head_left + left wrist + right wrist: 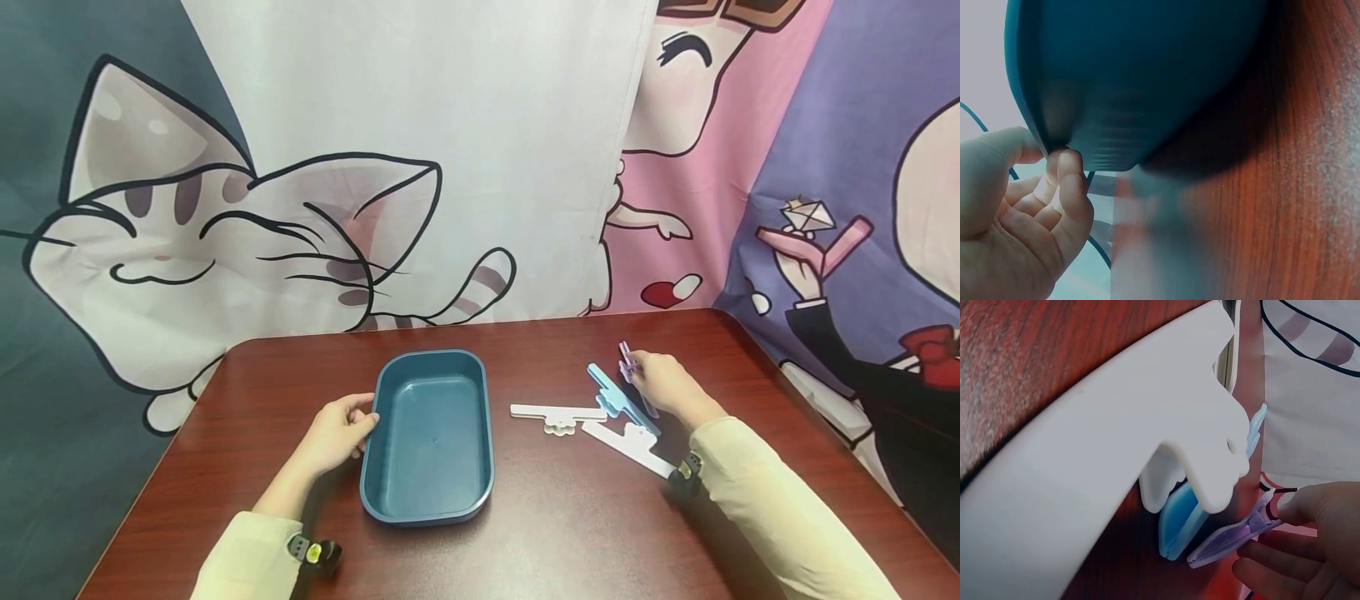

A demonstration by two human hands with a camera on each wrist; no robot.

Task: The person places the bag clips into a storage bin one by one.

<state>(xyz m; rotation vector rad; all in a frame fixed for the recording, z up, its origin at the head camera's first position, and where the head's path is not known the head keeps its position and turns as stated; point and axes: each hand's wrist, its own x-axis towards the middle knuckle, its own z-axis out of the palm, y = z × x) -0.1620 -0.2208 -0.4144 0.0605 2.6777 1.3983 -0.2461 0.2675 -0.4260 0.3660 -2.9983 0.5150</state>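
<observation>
My left hand [333, 435] holds the left rim of a dark blue-green plastic tray [431, 446]. In the left wrist view its thumb and fingers pinch the tray edge. On the right side of the table, my right hand [667, 385] pinches a purple bag clip [1227, 542] by its handle tabs. A light blue bag clip [617, 395] lies just left of the purple one. Two white clips are nearby: one straight across [547, 412], the other slanted [633, 450] close to my right wrist. That slanted white clip fills much of the right wrist view.
The reddish-brown wooden table [547, 533] carries the tray left of centre and the clips to its right. Behind the table hangs a cartoon-printed cloth [487, 167]. A small wrist camera [315, 552] is strapped to each wrist.
</observation>
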